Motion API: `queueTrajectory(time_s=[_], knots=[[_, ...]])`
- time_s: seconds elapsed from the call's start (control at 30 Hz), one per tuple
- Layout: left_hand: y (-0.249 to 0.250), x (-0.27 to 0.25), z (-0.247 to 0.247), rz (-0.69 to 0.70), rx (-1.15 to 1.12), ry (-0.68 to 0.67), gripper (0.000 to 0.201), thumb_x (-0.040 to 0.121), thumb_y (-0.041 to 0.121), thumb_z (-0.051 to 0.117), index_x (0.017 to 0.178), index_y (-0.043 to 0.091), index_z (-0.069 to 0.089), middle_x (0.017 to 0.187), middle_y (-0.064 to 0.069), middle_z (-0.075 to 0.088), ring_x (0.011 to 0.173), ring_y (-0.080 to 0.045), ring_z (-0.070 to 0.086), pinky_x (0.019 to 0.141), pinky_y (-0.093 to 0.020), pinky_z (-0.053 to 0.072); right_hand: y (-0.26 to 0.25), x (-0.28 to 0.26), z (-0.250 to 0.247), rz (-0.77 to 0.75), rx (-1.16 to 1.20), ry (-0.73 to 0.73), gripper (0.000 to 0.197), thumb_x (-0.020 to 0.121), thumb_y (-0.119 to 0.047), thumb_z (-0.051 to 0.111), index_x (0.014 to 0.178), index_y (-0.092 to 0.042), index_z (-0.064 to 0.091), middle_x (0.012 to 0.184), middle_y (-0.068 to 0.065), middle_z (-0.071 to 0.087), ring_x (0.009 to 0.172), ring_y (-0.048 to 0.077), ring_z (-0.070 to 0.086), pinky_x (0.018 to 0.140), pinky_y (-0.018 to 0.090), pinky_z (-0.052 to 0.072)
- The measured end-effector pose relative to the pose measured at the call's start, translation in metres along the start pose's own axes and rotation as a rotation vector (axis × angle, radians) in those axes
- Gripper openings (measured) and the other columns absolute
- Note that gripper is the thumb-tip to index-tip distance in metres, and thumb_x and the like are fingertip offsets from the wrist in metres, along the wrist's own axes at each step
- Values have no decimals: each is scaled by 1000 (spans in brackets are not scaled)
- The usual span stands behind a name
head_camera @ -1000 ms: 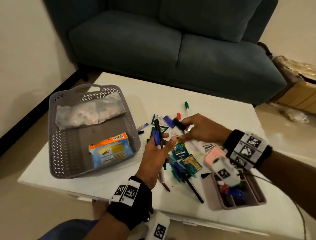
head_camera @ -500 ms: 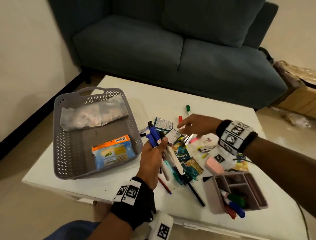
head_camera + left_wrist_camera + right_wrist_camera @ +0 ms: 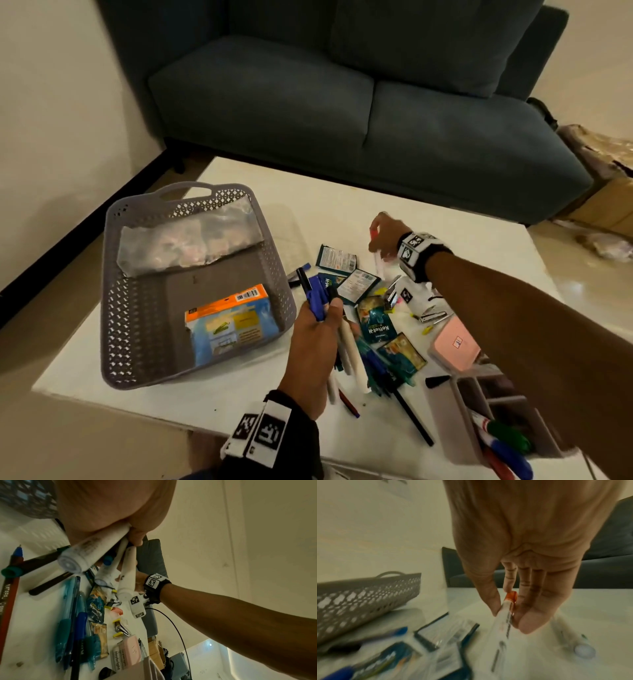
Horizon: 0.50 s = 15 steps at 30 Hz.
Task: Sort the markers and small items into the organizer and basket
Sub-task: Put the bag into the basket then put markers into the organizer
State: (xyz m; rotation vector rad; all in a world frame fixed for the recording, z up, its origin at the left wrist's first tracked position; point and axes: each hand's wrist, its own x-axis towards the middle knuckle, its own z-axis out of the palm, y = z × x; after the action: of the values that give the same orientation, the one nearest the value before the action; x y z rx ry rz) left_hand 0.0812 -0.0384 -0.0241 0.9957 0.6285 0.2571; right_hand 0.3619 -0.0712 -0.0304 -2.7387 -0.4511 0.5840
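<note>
My left hand [image 3: 317,339] grips a bundle of markers [image 3: 318,301] with blue and black caps above the table, just right of the grey basket [image 3: 113,308]; their white barrels [image 3: 96,547] show in the left wrist view. Farther back, my right hand [image 3: 385,236] pinches a white marker with a red cap [image 3: 506,609] near its cap end, lifted off the table. The pink organizer [image 3: 459,428] stands at the front right with several markers [image 3: 503,448] in it.
The basket holds a clear bag [image 3: 188,243] and an orange-and-blue packet [image 3: 233,318]. Loose sachets [image 3: 376,325], pens [image 3: 376,370], binder clips [image 3: 431,317] and a pink box [image 3: 455,346] litter the white table [image 3: 342,212]. A dark sofa [image 3: 342,102] stands behind.
My right hand reached back across the table and picked up the red-capped marker. The left hand kept its bundle and shifted slightly left.
</note>
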Motion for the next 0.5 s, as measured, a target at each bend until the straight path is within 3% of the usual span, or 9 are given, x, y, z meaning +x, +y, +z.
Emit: queueTrajectory(time_s=[0.1,0.23,0.33,0.4,0.5], knots=[[-3,-7,2,-7,-13,-25,22,102,25,50,117,10,52,69,-7,64,68,-21,62,68,-37,51,17,30,-19,73,88,117,60,79,-14,72,131,-10,43,123,19,57,108,42,61,89,56,53],[-2,-10,3,-13,-8,-46,14,102,25,49,113,18,54,75,-9,65,70,-19,63,69,-34,53,24,37,-16,104,-161,149,45,89,-31,64,122,-2,54,121,19,62,107,39,61,85,38,48],[1,0,-1,6,27,-46,16,102,26,50,113,15,53,78,-7,68,73,-19,65,71,-38,49,19,41,-10,76,-222,173,41,95,-31,60,123,-2,55,120,19,62,108,38,60,82,37,44],[2,4,-4,13,22,-47,20,102,26,51,116,13,53,80,-9,69,75,-20,66,69,-36,50,18,43,-8,42,-226,233,40,97,-33,55,124,-3,54,122,21,61,110,40,60,85,38,45],[-2,2,-7,2,31,-64,19,101,26,52,116,14,53,84,-10,71,76,-21,69,62,-29,55,22,37,-2,13,-282,213,40,96,-34,55,123,-4,55,121,20,61,108,40,60,85,38,47]])
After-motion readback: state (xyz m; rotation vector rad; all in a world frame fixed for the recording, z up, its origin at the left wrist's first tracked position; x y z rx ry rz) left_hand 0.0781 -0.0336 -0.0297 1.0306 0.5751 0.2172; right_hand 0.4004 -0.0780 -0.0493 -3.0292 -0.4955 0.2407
